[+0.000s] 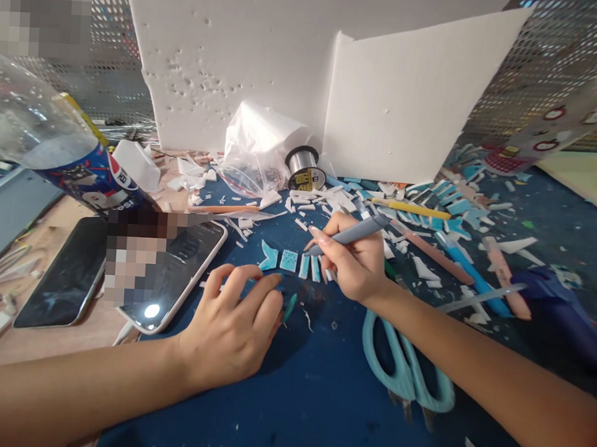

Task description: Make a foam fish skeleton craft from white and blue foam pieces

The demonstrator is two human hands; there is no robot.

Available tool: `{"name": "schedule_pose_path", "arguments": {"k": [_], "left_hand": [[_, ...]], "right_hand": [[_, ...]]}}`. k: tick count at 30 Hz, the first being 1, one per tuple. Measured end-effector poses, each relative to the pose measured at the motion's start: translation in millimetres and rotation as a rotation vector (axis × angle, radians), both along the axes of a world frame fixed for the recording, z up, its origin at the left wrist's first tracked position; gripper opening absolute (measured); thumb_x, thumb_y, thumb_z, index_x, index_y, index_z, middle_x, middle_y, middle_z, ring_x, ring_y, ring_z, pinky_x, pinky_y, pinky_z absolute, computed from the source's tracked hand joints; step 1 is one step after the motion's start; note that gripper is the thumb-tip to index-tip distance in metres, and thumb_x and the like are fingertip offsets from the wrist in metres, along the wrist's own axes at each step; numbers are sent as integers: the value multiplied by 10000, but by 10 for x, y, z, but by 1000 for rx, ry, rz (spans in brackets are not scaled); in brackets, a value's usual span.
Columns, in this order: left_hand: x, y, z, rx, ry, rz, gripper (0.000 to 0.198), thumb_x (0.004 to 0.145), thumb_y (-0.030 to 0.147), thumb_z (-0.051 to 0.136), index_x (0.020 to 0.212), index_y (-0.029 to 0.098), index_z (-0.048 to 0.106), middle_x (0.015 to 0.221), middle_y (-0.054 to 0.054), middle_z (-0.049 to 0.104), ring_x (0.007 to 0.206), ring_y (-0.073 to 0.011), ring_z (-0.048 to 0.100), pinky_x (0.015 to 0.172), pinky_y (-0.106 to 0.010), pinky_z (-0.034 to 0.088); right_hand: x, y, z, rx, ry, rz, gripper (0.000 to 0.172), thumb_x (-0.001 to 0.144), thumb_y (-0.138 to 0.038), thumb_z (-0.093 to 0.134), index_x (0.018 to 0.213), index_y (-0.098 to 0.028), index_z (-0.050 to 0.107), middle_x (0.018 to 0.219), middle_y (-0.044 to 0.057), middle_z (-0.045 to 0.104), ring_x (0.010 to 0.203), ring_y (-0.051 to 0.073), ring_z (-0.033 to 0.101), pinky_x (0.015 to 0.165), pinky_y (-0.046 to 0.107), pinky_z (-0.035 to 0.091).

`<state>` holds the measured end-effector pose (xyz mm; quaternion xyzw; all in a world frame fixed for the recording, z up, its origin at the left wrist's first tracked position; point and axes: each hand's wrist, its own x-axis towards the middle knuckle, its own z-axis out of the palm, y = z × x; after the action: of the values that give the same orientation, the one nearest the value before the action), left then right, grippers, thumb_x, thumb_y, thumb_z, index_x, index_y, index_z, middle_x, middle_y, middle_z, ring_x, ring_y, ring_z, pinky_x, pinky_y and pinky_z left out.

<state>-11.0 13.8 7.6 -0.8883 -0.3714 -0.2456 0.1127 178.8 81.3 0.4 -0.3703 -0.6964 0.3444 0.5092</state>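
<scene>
My right hand [354,260] is closed round a grey-blue pen [361,231], its tip pointing left over a row of small light-blue pieces. In that row are a tail-shaped piece [269,256], a dotted square [289,260] and narrow strips [305,266], the rightmost partly behind my fingers. My left hand [236,317] rests on the blue mat [315,384] just below the row, fingers curled. A green tip [289,308] shows beside its fingers; what the hand holds, if anything, is hidden.
Light-blue scissors [396,362] lie below my right wrist. Two phones [66,271] and a Pepsi bottle [100,180] are at the left. White scraps, a wire spool [305,168] and a plastic bag [263,141] lie before white foam boards [399,102]. Markers [471,272] lie at the right.
</scene>
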Motion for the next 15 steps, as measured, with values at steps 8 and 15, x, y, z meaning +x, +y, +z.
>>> {"name": "schedule_pose_path", "arguments": {"k": [8, 15], "left_hand": [[-4, -14, 10, 21, 13, 25, 174, 855, 167, 440, 759, 145, 583, 1043, -39, 698, 909, -255, 539, 780, -408, 342], [-3, -23, 11, 38, 8, 29, 170, 847, 161, 447, 754, 142, 588, 1035, -44, 701, 896, -256, 537, 764, -406, 344]], "right_hand": [[-26, -6, 72, -79, -89, 169, 281, 893, -260, 492, 626, -185, 443, 516, -52, 431, 411, 68, 455, 444, 240, 365], [-45, -18, 128, -70, -180, 209, 286, 900, -240, 479, 623, -174, 447, 548, -46, 445, 426, 56, 465, 448, 226, 374]]}}
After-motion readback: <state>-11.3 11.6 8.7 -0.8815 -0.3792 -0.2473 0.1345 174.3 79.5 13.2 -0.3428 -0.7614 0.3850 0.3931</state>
